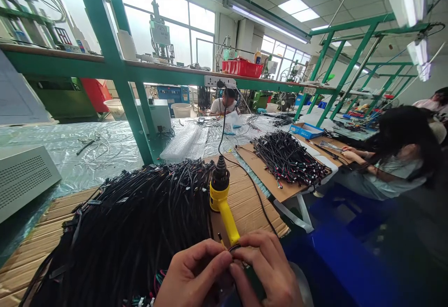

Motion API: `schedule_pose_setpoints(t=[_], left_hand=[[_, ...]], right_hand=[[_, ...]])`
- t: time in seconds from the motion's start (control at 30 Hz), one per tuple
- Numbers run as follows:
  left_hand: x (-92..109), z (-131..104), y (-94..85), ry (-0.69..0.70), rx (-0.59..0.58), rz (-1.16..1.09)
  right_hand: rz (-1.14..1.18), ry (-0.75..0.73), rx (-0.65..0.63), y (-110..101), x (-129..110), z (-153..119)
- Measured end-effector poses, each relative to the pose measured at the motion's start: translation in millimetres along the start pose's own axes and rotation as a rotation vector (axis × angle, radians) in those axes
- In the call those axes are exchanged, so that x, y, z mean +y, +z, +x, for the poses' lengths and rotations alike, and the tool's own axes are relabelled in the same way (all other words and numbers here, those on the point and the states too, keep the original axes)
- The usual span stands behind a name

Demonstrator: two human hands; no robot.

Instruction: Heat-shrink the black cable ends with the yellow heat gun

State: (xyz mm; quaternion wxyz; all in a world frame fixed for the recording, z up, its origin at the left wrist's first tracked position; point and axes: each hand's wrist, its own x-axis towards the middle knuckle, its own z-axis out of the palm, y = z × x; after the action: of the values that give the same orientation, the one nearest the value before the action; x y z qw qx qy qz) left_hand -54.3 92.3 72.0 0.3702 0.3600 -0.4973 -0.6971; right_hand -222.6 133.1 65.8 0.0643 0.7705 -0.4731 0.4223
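Observation:
My left hand (pixel 194 276) and my right hand (pixel 266 269) meet at the bottom of the view, fingertips pinched together on a thin black cable end (pixel 234 250). Just beyond them lies a yellow heat gun (pixel 224 204) with a black nozzle, on cardboard (pixel 245 195). A large heap of black cable harnesses (pixel 133 232) fills the bench to the left of my hands, with coloured wire ends showing near my left wrist.
A second pile of black harnesses (pixel 290 157) lies on cardboard to the right, by a seated person (pixel 399 157) bent over the bench. A grey metal box (pixel 24 176) stands at left. A green post (pixel 136 125) rises behind the heap. Another person (pixel 224 104) sits far back.

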Motion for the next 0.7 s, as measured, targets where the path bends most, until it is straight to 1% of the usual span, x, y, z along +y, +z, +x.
schedule_pose_setpoints(t=[0.1,0.2,0.3,0.37,0.43,0.53,0.57,0.63,0.7], left_hand=[[1,-1,-1.3,0.002,-0.027,0.012],[3,-1,-3.8,-0.018,-0.109,-0.011],[4,0,-6.1,-0.006,-0.180,-0.027],[5,1,-6.2,-0.011,-0.192,-0.016],[5,2,-4.6,-0.017,-0.154,0.023],[4,1,0.0,-0.004,-0.047,0.067],[4,1,1.5,-0.004,-0.024,0.061],[3,1,3.6,-0.027,0.011,0.041],[2,1,4.1,-0.055,0.024,0.024]], right_hand=[[0.108,0.062,-0.044,-2,1,0],[0.212,0.128,-0.079,-8,1,2],[0.277,0.152,-0.112,-13,-1,5],[0.291,0.151,-0.117,-14,-2,7],[0.260,0.105,-0.069,-13,-3,10],[0.096,-0.061,0.060,-11,-6,14],[0.025,-0.121,0.085,-10,-7,16],[-0.100,-0.216,0.080,-9,-8,18],[-0.175,-0.280,0.055,-9,-8,20]])
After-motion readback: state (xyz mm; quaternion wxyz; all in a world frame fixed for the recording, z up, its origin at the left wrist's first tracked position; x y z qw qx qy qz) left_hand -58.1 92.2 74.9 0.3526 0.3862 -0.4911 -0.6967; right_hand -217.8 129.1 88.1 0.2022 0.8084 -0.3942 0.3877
